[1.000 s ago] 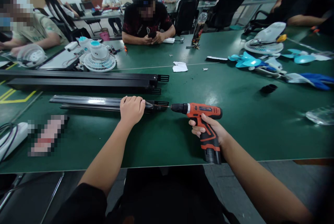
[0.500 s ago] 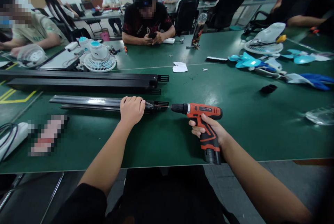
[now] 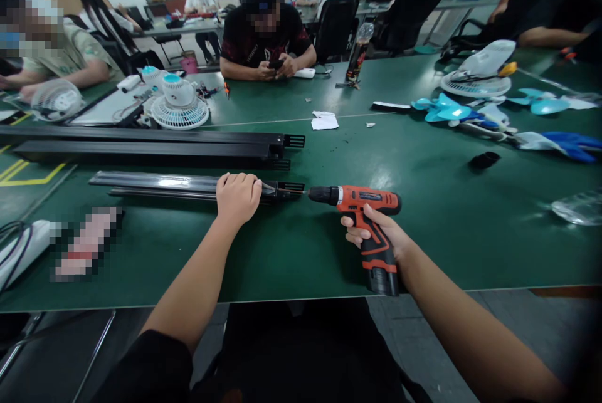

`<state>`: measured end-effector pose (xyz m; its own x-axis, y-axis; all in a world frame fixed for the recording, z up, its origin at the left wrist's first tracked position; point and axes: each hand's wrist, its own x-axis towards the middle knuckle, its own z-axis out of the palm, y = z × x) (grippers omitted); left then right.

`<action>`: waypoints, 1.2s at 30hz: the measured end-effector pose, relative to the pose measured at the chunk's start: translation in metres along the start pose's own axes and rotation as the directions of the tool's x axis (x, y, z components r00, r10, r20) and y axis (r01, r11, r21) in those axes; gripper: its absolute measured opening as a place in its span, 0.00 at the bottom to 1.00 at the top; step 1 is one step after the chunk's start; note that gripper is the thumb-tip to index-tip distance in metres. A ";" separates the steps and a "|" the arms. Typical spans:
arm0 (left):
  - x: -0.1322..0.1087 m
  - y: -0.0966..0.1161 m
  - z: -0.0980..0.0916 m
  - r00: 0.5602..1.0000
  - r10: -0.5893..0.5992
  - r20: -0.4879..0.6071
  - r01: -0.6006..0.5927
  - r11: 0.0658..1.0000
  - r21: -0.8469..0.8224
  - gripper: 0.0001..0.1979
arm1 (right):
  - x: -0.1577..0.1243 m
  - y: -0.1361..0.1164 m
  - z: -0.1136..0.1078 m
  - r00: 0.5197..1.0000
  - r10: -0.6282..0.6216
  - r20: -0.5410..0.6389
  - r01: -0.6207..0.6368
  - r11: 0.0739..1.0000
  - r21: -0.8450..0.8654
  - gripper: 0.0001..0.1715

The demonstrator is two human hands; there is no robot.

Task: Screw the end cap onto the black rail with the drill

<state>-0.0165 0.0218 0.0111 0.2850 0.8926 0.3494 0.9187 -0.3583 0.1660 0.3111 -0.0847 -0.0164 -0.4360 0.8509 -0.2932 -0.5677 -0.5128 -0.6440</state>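
My left hand (image 3: 237,197) is closed over the near end of a long black metal rail (image 3: 155,185) that lies flat on the green table (image 3: 291,252). My right hand (image 3: 376,230) grips the handle of an orange and black cordless drill (image 3: 362,209). The drill lies level, and its bit touches the rail's slotted end cap (image 3: 289,188). Two longer black rails (image 3: 150,143) lie parallel just behind.
Small white desk fans (image 3: 179,105) and fan parts stand at the back left. Blue fan blades (image 3: 446,111), a white fan (image 3: 477,74) and a black cap (image 3: 484,160) lie to the right. Paper scraps (image 3: 324,121) lie mid-table. Several people sit across the table and at the left.
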 end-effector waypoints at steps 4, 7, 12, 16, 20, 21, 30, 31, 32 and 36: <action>0.000 0.000 0.000 1.000 0.003 0.001 -0.004 1.000 0.007 0.24 | 0.000 0.001 0.000 1.000 -0.021 -0.004 0.021 1.000 -0.011 0.20; 0.000 0.000 0.000 1.000 0.013 -0.009 -0.013 0.999 0.032 0.24 | 0.000 0.001 -0.001 0.999 -0.032 0.000 0.032 0.999 -0.007 0.19; 0.000 0.000 0.000 1.000 0.019 -0.012 -0.018 0.999 0.051 0.25 | 0.000 0.001 -0.001 1.000 -0.021 0.017 0.021 0.999 0.029 0.21; 0.000 -0.001 0.001 1.000 0.022 -0.020 -0.020 0.998 0.055 0.24 | 0.000 0.000 0.001 1.000 -0.003 0.030 0.001 0.999 0.037 0.23; -0.001 -0.001 0.003 0.999 0.027 -0.035 -0.025 0.998 0.060 0.23 | -0.001 -0.002 0.001 0.999 0.003 0.042 -0.005 0.999 0.032 0.22; -0.001 -0.001 0.002 0.999 0.028 -0.036 -0.025 0.998 0.059 0.23 | -0.001 -0.002 0.001 0.999 0.005 0.045 -0.006 1.000 0.028 0.22; -0.001 0.000 0.002 0.999 0.017 -0.031 -0.016 0.999 0.047 0.23 | 0.000 0.001 -0.002 1.000 -0.015 0.007 0.015 1.000 0.005 0.16; -0.001 0.000 0.003 0.999 0.019 -0.036 -0.017 0.999 0.048 0.23 | 0.000 0.001 -0.002 1.000 -0.019 0.005 0.019 1.000 0.006 0.16; -0.001 -0.001 0.003 0.999 0.021 -0.040 -0.019 0.999 0.047 0.23 | 0.001 0.002 -0.002 1.000 -0.025 0.006 0.025 1.000 0.007 0.16; -0.001 -0.001 0.004 0.999 0.022 -0.047 -0.020 0.999 0.042 0.22 | 0.001 0.004 -0.004 0.999 -0.047 0.014 0.047 0.999 0.014 0.16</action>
<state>-0.0169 0.0226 0.0067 0.2916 0.8707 0.3960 0.9237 -0.3639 0.1199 0.3111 -0.0849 -0.0217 -0.4182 0.8725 -0.2528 -0.5974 -0.4738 -0.6470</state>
